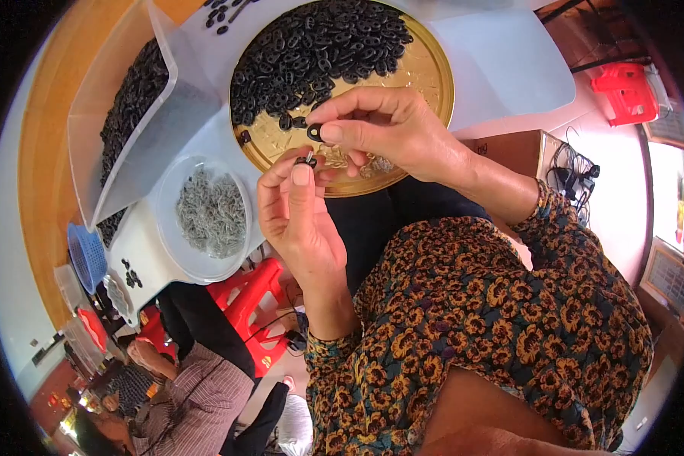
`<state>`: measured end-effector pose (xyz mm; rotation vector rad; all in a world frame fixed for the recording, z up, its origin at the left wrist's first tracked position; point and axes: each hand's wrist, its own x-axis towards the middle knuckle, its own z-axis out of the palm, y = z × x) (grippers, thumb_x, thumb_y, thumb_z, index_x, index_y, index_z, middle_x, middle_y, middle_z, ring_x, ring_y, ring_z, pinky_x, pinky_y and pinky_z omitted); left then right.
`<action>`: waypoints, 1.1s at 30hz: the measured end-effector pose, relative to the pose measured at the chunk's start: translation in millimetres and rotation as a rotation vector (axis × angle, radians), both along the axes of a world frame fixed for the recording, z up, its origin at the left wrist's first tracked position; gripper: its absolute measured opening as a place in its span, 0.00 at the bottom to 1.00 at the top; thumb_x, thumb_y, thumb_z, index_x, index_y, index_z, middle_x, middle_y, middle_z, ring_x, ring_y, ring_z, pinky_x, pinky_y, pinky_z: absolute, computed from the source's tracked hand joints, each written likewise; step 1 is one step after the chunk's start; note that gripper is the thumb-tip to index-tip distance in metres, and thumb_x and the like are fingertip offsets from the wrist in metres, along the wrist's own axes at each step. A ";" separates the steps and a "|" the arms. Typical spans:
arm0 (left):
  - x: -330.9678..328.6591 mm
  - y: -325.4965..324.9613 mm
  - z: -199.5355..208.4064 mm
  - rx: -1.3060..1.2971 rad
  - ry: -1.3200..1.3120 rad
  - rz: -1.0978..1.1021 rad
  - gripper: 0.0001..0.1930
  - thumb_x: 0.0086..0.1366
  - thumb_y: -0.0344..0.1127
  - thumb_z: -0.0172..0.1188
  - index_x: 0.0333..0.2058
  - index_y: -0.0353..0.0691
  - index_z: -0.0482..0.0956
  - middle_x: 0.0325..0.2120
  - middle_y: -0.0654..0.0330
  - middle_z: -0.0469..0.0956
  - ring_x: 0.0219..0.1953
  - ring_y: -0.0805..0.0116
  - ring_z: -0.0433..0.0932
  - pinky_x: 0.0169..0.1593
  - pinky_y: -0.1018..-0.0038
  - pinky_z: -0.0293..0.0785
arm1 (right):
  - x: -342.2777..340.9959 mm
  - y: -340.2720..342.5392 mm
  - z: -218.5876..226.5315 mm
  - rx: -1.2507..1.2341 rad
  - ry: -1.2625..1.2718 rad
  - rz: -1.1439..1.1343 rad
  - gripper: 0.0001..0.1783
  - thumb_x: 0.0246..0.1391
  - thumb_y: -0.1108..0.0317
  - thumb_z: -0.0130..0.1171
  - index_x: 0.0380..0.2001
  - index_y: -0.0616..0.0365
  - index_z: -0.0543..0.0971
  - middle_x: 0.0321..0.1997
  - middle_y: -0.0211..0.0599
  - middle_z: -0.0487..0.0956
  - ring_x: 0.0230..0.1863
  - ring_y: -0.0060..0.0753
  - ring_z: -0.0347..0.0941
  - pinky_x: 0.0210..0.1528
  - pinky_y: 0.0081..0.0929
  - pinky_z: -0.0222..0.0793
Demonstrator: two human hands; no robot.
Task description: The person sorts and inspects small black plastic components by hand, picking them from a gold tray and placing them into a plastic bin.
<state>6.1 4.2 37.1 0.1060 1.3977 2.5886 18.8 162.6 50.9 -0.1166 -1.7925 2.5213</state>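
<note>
Between its thumb and fingers, my left hand [302, 220] pinches a small black part with a metal pin [309, 158] standing up from it. Just above, my right hand [403, 135] has thumb and forefinger closed on a black oval plastic piece [314, 132] with holes. The two pieces are close together but apart. Both hands are over the near edge of a round gold tray [450, 83]. A heap of similar black pieces [319, 45] covers the tray's far side.
Left of my hands stands a clear bowl [166, 235] of small silvery metal parts [213, 209]. Behind it, a tilted translucent bin [148, 125] holds more black pieces. A blue basket [87, 254], red stool [258, 311] and another person [197, 387] are at lower left. A cardboard box [520, 156] stands right.
</note>
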 end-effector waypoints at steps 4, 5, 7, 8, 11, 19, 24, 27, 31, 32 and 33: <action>1.0 4.5 0.7 -0.010 -0.011 -0.004 0.07 0.65 0.28 0.58 0.40 0.33 0.73 0.35 0.57 0.78 0.34 0.71 0.75 0.42 0.73 0.73 | 0.3 -0.6 -6.0 -0.156 -0.049 0.032 0.13 0.57 0.69 0.62 0.42 0.66 0.79 0.29 0.33 0.80 0.21 0.17 0.73 0.27 0.15 0.72; 0.9 4.7 2.2 -0.007 -0.015 0.006 0.07 0.65 0.28 0.58 0.40 0.33 0.73 0.35 0.57 0.78 0.34 0.71 0.75 0.42 0.73 0.73 | 0.5 -2.7 -5.0 -0.199 -0.072 0.010 0.13 0.56 0.69 0.62 0.41 0.66 0.79 0.28 0.33 0.80 0.21 0.17 0.73 0.27 0.15 0.72; 0.6 5.1 3.9 -0.006 0.000 0.001 0.07 0.65 0.27 0.58 0.40 0.33 0.73 0.33 0.58 0.77 0.32 0.72 0.75 0.41 0.75 0.72 | 0.3 -5.6 -4.7 -0.239 -0.099 -0.005 0.13 0.56 0.68 0.63 0.41 0.67 0.79 0.27 0.33 0.79 0.21 0.18 0.73 0.27 0.15 0.72; 0.6 4.9 2.9 -0.003 -0.003 0.009 0.07 0.65 0.27 0.58 0.40 0.33 0.73 0.33 0.58 0.77 0.32 0.72 0.75 0.41 0.75 0.72 | 0.2 -6.9 -5.5 -0.241 -0.091 -0.013 0.13 0.56 0.68 0.63 0.40 0.67 0.79 0.26 0.32 0.79 0.21 0.17 0.73 0.27 0.15 0.72; 0.4 5.8 1.2 -0.018 0.001 0.027 0.07 0.64 0.26 0.59 0.39 0.33 0.73 0.33 0.59 0.77 0.32 0.73 0.75 0.41 0.77 0.72 | 0.6 -9.0 -6.9 -0.224 -0.069 -0.029 0.12 0.56 0.69 0.63 0.38 0.67 0.78 0.24 0.32 0.78 0.22 0.17 0.73 0.27 0.15 0.72; -2.2 3.3 -6.6 -0.039 -0.004 0.044 0.06 0.64 0.25 0.59 0.39 0.33 0.74 0.30 0.61 0.77 0.31 0.76 0.74 0.39 0.81 0.71 | 3.1 -13.1 -5.1 0.013 0.042 -0.078 0.09 0.58 0.71 0.60 0.39 0.66 0.77 0.28 0.32 0.78 0.25 0.15 0.74 0.29 0.15 0.72; -2.4 4.2 -3.7 -0.046 -0.021 0.056 0.06 0.64 0.25 0.59 0.38 0.33 0.74 0.28 0.62 0.77 0.30 0.76 0.74 0.37 0.81 0.71 | 2.7 -12.4 -4.1 0.055 0.026 -0.062 0.09 0.57 0.73 0.60 0.40 0.66 0.77 0.32 0.31 0.79 0.28 0.15 0.75 0.30 0.15 0.73; -3.2 4.6 -5.0 -0.048 -0.023 0.052 0.06 0.64 0.26 0.59 0.38 0.33 0.74 0.28 0.62 0.77 0.29 0.76 0.74 0.37 0.81 0.71 | 3.5 -13.1 -4.3 0.125 0.054 -0.092 0.09 0.57 0.73 0.60 0.40 0.66 0.77 0.34 0.31 0.80 0.33 0.15 0.76 0.34 0.15 0.74; -2.5 5.7 -5.9 -0.038 -0.041 0.047 0.06 0.64 0.26 0.59 0.38 0.33 0.74 0.29 0.62 0.76 0.29 0.76 0.75 0.36 0.80 0.72 | 3.7 -16.8 -6.7 0.211 0.080 -0.138 0.09 0.57 0.73 0.60 0.40 0.66 0.77 0.35 0.31 0.80 0.36 0.14 0.75 0.38 0.15 0.74; -2.8 5.7 -7.0 -0.038 -0.040 0.048 0.06 0.64 0.26 0.59 0.38 0.33 0.74 0.29 0.62 0.76 0.29 0.76 0.75 0.36 0.80 0.72 | 4.2 -17.8 -6.4 0.221 0.084 -0.132 0.09 0.57 0.73 0.60 0.39 0.66 0.77 0.35 0.31 0.80 0.37 0.15 0.75 0.39 0.15 0.74; -3.2 5.8 -9.6 -0.037 -0.038 0.053 0.06 0.64 0.26 0.59 0.38 0.33 0.74 0.29 0.61 0.77 0.29 0.76 0.75 0.36 0.79 0.73 | 4.3 -18.6 -6.5 0.231 0.087 -0.126 0.09 0.57 0.73 0.61 0.39 0.66 0.78 0.35 0.30 0.80 0.37 0.15 0.75 0.40 0.15 0.74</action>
